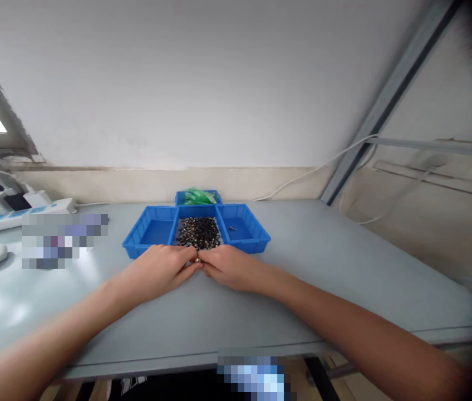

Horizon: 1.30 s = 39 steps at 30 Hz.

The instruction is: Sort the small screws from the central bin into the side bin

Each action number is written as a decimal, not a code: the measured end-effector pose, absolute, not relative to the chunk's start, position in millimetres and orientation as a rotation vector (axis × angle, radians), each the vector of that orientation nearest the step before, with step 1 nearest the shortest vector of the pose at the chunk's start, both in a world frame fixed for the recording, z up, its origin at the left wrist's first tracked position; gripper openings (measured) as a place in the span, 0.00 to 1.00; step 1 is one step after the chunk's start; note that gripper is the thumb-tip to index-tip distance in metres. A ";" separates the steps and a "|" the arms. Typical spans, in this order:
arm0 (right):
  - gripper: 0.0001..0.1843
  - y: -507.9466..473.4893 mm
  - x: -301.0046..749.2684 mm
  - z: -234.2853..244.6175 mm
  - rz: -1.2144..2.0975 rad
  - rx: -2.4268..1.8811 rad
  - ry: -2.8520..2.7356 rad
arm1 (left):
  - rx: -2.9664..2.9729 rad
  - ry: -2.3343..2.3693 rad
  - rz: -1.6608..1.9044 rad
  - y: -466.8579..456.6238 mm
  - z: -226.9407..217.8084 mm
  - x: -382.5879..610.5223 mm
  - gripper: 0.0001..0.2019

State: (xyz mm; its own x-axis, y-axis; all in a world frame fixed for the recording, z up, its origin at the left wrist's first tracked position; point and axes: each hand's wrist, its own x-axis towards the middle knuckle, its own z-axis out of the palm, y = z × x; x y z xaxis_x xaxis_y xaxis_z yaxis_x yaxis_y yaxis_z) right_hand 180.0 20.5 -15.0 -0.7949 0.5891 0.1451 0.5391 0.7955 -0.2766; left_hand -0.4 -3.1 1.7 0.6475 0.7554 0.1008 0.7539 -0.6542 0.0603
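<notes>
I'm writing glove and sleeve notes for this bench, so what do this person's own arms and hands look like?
The left hand and right hand are ungloved, and both forearms are bare, with no sleeve, watch or bracelet in view. Rings can't be ruled out, as some fingers are partly hidden.

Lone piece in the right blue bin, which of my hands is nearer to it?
Right. Your right hand is just in front of the right bin, nearer the lone piece; your left hand is farther off, in front of the left bin.
</notes>
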 end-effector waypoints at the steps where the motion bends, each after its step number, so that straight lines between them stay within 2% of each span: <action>1: 0.10 20.3 179.8 -14.9 0.341 -0.880 -2.761 | 2.843 1.292 0.193 -3.3 1.6 -0.5 0.15; 8: 0.11 19.7 180.9 -13.7 0.427 -0.873 -2.739 | 2.818 1.279 0.219 -2.9 2.2 -2.5 0.13; 24: 0.13 21.7 183.1 -13.1 0.163 -0.808 -2.863 | 2.862 1.238 0.069 -2.0 -0.9 -3.3 0.12; 39: 0.12 17.6 183.7 -9.9 0.128 -0.800 -2.793 | 2.875 1.223 0.017 -3.5 -1.3 -0.8 0.10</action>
